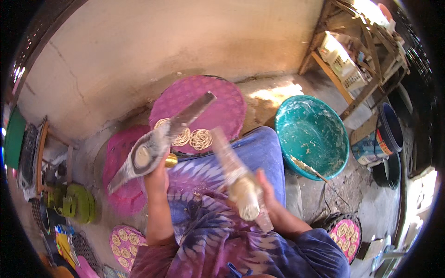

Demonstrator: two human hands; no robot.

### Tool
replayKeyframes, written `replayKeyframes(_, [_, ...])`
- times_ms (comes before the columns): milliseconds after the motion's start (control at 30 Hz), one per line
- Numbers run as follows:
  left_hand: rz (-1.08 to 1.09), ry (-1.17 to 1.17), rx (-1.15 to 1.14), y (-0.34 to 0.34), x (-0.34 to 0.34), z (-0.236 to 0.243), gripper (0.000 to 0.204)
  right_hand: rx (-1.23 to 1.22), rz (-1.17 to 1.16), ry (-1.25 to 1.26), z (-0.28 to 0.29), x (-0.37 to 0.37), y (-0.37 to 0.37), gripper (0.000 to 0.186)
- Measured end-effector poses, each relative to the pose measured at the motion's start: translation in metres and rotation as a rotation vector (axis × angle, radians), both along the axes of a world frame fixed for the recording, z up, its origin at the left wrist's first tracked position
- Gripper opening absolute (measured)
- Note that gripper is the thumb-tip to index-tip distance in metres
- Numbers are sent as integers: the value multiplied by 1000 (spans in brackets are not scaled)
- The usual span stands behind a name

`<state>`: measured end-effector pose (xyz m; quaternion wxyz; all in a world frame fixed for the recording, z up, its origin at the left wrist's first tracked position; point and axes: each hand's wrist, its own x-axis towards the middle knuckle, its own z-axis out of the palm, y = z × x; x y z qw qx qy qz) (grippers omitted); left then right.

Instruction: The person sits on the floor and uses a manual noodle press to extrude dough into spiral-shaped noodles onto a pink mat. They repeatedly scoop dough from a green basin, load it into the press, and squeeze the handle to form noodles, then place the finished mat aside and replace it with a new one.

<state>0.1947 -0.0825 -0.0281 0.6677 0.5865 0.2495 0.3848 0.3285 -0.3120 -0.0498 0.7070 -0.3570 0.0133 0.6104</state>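
cup [155, 144] and plunger [238, 173], held apart
cup: grey, two-handled, tilted, pale inside; plunger: pale, thick-ended, slanted, blurred

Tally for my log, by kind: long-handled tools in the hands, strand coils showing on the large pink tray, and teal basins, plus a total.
Long-handled tools: 2, one in the left hand, one in the right hand
Strand coils on the large pink tray: 3 showing, one partly hidden
Teal basin: 1
Total: 6
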Motion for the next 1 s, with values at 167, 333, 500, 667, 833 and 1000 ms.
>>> replayKeyframes(167, [-324, 298, 447, -25, -24, -11, 64, 110, -2, -773, 27, 44, -15, 90])
replayKeyframes(333, [-690, 606, 447, -58, -19, -11, 53, 216, 157, -1761, 61, 37, -3, 94])
replayKeyframes(500, [-897, 318, 403, -64, -21, -23, 57, 144, 468, -1871, 61, 17, 4, 99])
replayKeyframes(667, [-865, 321, 303, -72, -34, -58, 54, 145, 791, -1753, 46, 20, 33, 96])
replayKeyframes(833, [-802, 215, 421, -73, -67, -97, 48, 168, 421, -1970, 7, 63, 131, 48])
replayKeyframes(1000, [-782, 389, 298, -76, -106, -118, 50, -181, 264, -2545, -42, 71, 186, 51])
